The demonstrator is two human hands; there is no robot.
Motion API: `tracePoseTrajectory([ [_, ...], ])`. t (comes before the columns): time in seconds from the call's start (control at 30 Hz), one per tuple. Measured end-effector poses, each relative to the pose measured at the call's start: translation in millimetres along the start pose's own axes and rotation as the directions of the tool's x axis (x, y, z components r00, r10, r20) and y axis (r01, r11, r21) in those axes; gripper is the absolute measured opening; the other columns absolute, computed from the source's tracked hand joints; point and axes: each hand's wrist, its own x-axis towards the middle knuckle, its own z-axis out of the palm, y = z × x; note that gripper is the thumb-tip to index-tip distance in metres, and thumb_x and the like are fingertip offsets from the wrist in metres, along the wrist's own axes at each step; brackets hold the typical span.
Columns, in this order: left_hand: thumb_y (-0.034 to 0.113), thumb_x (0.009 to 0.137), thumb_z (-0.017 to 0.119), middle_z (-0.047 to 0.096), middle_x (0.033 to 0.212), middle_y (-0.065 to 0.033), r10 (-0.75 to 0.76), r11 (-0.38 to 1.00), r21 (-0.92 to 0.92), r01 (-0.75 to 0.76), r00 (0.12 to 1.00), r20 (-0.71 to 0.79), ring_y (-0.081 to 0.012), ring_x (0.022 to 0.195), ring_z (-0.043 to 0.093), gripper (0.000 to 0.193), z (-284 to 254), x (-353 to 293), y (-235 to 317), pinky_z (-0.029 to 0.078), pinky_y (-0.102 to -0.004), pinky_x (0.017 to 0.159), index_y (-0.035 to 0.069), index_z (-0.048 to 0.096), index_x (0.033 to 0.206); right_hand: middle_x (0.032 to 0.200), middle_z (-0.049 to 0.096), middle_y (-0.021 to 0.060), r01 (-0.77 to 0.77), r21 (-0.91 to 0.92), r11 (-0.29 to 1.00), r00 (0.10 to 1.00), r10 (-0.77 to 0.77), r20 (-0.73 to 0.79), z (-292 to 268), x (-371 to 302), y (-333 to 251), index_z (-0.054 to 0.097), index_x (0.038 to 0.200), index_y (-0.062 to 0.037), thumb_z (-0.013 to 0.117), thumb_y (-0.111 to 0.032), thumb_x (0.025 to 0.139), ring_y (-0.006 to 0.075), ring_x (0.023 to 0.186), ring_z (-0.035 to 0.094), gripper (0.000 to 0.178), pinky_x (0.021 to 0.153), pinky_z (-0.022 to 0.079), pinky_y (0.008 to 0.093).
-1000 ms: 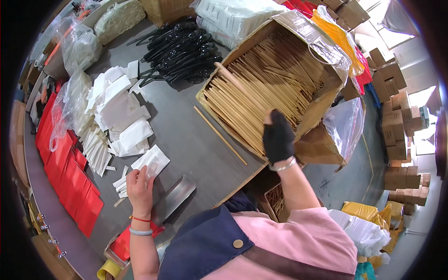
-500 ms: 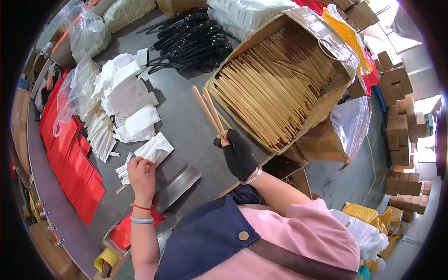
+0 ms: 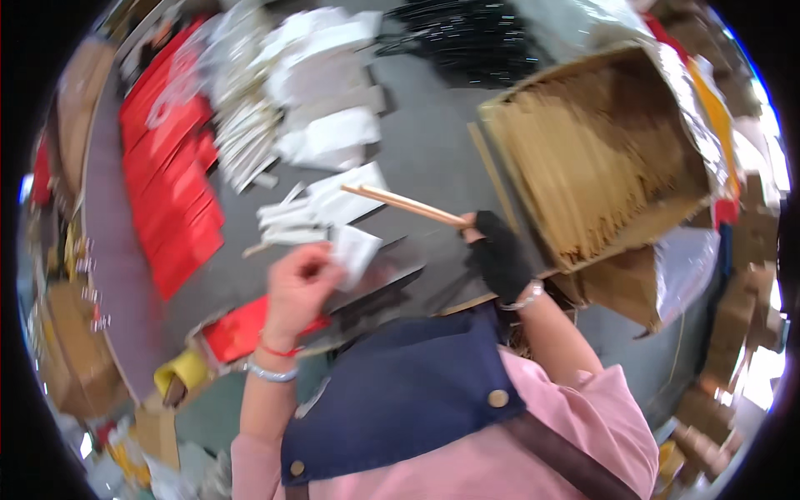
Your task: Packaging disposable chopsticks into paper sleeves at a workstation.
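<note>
- Bare left hand (image 3: 302, 283), center-left: fingers pinch flat white paper rectangle (image 3: 357, 252), contact blurred.
- Black-gloved right hand (image 3: 500, 262), center: fingers closed on slim tan wooden sticks (image 3: 408, 205), right ends hidden.
- Shiny black pile (image 3: 471, 37), top edge: cut off, smeared.

On my feed the left forearm (image 3: 267, 400) comes up from the lower edge, nearly upright and leaning a little to the right. The left wrist (image 3: 287, 333) looks fairly straight, and the left hand (image 3: 302, 279) turns inward with its fingers (image 3: 310, 248) curled round into a pinch — blur keeps me from telling them all apart. The right forearm (image 3: 562, 342) slants up and leftward to the right wrist (image 3: 542, 310). I see the right hand (image 3: 500, 254) gloved and closed, bare fingertips (image 3: 473, 235) drawn together, facing left — apart from the left hand and slightly higher in my view.
</note>
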Motion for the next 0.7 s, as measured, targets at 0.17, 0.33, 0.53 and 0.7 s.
tracePoseTrajectory([
  [0.17,0.001,0.075,0.075,0.065,0.103,-0.0135,0.253,0.830,0.485,-0.276,0.961,0.113,-0.0332,0.096,0.063,0.036,23,-27,-13,0.054,-0.0366,0.080,0.004,0.063,0.109,0.078,0.056,0.0105,0.238,-0.238,0.942,0.949,-0.174,0.262,1,9,-21,0.068,0.112,-0.0065,0.059,-0.009,0.092,0.0251,0.072,0.057,0.022,0.068,0.047,0.0342],
  [0.33,0.005,0.076,0.074,0.063,0.107,-0.0110,0.359,0.800,0.500,-0.331,0.932,0.042,-0.0330,0.094,0.062,0.037,21,-26,-24,0.051,-0.0404,0.081,0.004,0.062,0.110,0.078,0.055,0.0094,0.249,-0.274,0.929,0.906,-0.124,0.404,8,20,-32,0.068,0.116,-0.0076,0.060,-0.010,0.092,0.0234,0.072,0.056,0.025,0.068,0.046,0.0331],
  [0.53,0.015,0.068,0.081,0.062,0.112,-0.0087,0.449,0.681,0.662,-0.312,0.893,-0.041,-0.0322,0.109,0.054,0.053,2,-27,-33,0.042,-0.0447,0.095,0.006,0.062,0.116,0.076,0.054,0.0091,0.247,-0.341,0.907,0.874,-0.057,0.483,12,28,-24,0.069,0.116,-0.0083,0.062,-0.013,0.092,0.0231,0.071,0.056,0.025,0.068,0.046,0.0330],
  [0.7,0.023,0.056,0.088,0.055,0.128,-0.0102,0.284,0.611,0.771,-0.182,0.959,0.001,-0.0335,0.120,0.047,0.077,-30,-60,-24,0.037,-0.0470,0.102,0.006,0.059,0.125,0.077,0.058,0.0108,0.430,-0.516,0.741,0.806,-0.058,0.589,13,31,-20,0.070,0.115,-0.0112,0.066,-0.015,0.089,0.0259,0.072,0.059,0.026,0.066,0.048,0.0352],
])
